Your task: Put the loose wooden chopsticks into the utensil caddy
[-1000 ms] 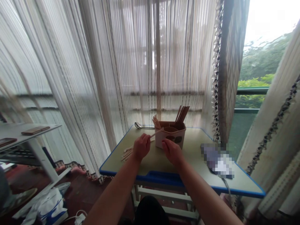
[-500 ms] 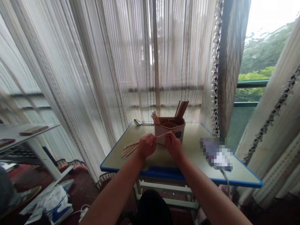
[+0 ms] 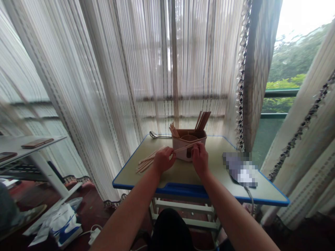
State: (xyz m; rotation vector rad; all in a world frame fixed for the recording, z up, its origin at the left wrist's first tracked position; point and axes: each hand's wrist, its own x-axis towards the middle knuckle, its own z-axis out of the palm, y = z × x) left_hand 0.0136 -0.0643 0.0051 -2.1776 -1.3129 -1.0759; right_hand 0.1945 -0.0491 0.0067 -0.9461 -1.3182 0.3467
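A pale wooden chopstick (image 3: 183, 147) runs between my two hands, just in front of a pink utensil holder (image 3: 186, 150). My left hand (image 3: 162, 160) pinches its near end, and my right hand (image 3: 200, 157) grips its far part beside the holder's front. Light chopsticks (image 3: 173, 130) stand in the holder's left slot and dark ones (image 3: 202, 120) in the right slot. Several loose pale chopsticks (image 3: 145, 164) lie on the table (image 3: 183, 190) left of my left hand.
A metal ladle (image 3: 155, 135) lies at the table's back left edge. A blurred-out object (image 3: 240, 170) with a cable rests on the right side. Striped curtains (image 3: 117, 69) hang close behind. A low white shelf (image 3: 31, 146) and bags sit on the floor at left.
My right hand came up from the table and closed on the chopstick held by my left hand; both hands shifted slightly toward the holder.
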